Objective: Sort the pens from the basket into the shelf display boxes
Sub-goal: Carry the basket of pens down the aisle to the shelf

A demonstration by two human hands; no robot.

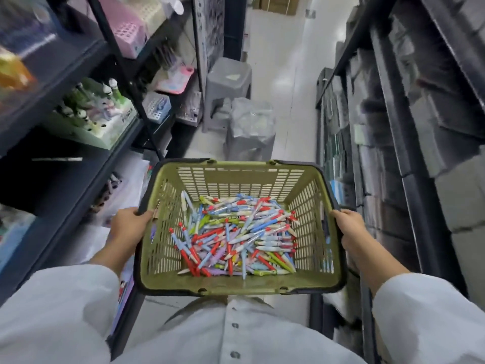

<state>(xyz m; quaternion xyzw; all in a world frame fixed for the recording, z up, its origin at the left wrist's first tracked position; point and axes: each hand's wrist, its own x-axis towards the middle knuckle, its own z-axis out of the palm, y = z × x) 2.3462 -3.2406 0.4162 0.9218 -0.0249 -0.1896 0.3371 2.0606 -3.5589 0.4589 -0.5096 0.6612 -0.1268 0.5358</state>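
**Both hands on the basket, pens piled inside**

Fingers first: the left hand (127, 224) is curled over the left rim of the olive-green basket (236, 283), thumb on top, fingertips tucked down at the edge. Over on the other side, the right hand (350, 227) wraps the right rim the same way, fingers folded round it and clamped tight. Both wrists run back into pale sleeves, and a buttoned shirt front sits below the basket's near edge.

The basket is carried level between the two hands, held out in front of the body. And there are the pens (236, 233): a jumbled heap across the basket floor, red, blue, green, lilac and white barrels crossing every which way.

Widen out and we are in a narrow aisle. Dark shelving (78, 143) on the left carries a green display box (97, 119) with pens standing upright, and a pink box (128, 32) higher up. Grey stools (228, 82) stand on the floor ahead. The right-hand shelves (409, 127) are stacked with packages, too blurred to read.
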